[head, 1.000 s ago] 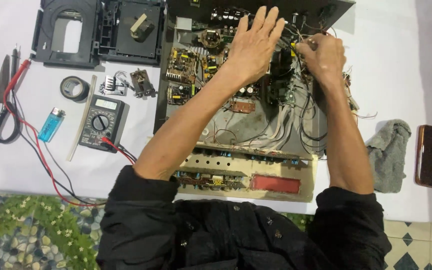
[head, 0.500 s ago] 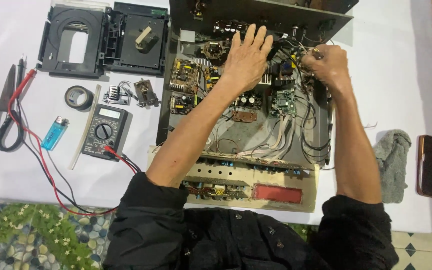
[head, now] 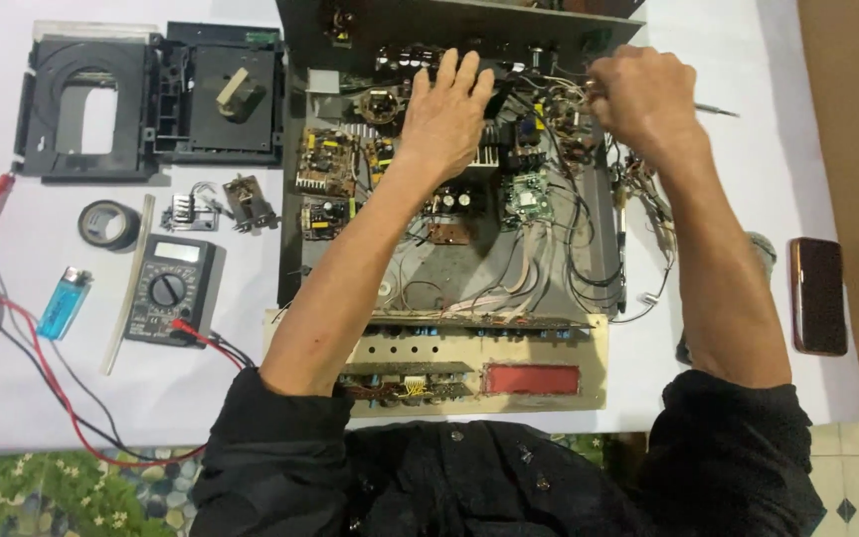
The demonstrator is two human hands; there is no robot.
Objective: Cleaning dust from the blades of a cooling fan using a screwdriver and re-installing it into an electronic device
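An opened electronics chassis (head: 589, 268) with circuit boards and many wires lies on a white table. My left hand (head: 446, 109) rests flat with fingers spread on the parts at the back of the chassis. At the back right corner, my right hand (head: 643, 94) is closed around a thin metal tool (head: 716, 109) whose tip sticks out to the right, over a tangle of wires (head: 569, 119). A beige front panel (head: 589, 383) with a red window lies at the near edge of the chassis.
Left of the chassis sit a black disc drive tray (head: 86, 104), a roll of black tape (head: 108, 225), a multimeter (head: 169, 288) with red and black leads, a blue lighter (head: 64, 302) and small metal parts (head: 221, 204). A dark phone (head: 817, 295) lies at the right.
The view has shifted, so the chassis sits lower in frame. My left hand has flattened onto the back parts, and my right hand has moved slightly up and right with the tool.
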